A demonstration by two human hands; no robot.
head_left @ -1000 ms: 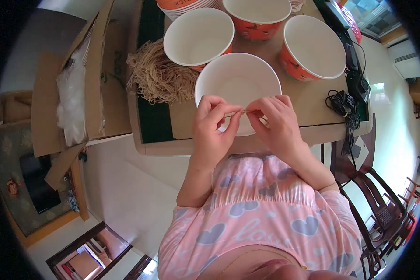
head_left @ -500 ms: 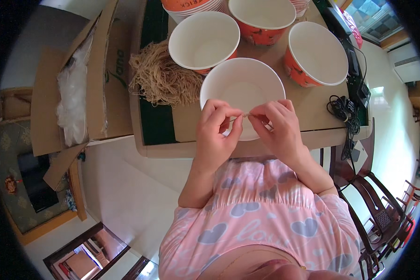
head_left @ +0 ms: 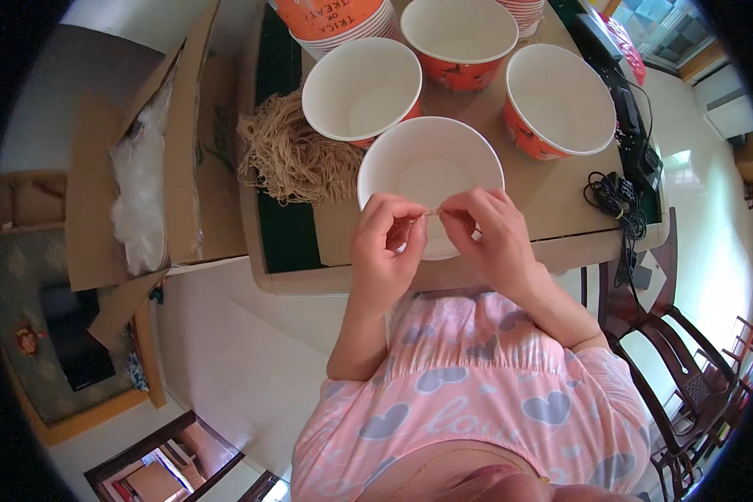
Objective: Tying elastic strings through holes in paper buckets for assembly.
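Note:
Over the near side of a white-lined paper bucket [head_left: 382, 163], my two hands work close together. A short bit of thin tan string [head_left: 432, 212] spans the small gap between their fingertips. My left hand [head_left: 383, 247] pinches one end, its other fingers curled in. My right hand [head_left: 492, 243] pinches the other end between thumb and forefinger. Whether the string has a knot is too small to make out. To the left of the bucket lies a loose, tangled heap of tan string [head_left: 297, 159].
More orange-printed paper buckets [head_left: 335, 88] [head_left: 460, 33] [head_left: 560, 100] stand around the near one. Behind are stacked orange buckets [head_left: 335, 21]. Black cables [head_left: 615, 201] hang off the table's right edge. An open cardboard box [head_left: 180, 167] holding white plastic stands left; dark wooden chairs [head_left: 678, 368] are at right.
The whole view has shifted slightly. My fingertips sit a little farther apart, showing more of the string, and my left thumb has dropped lower. Both hands still pinch it.

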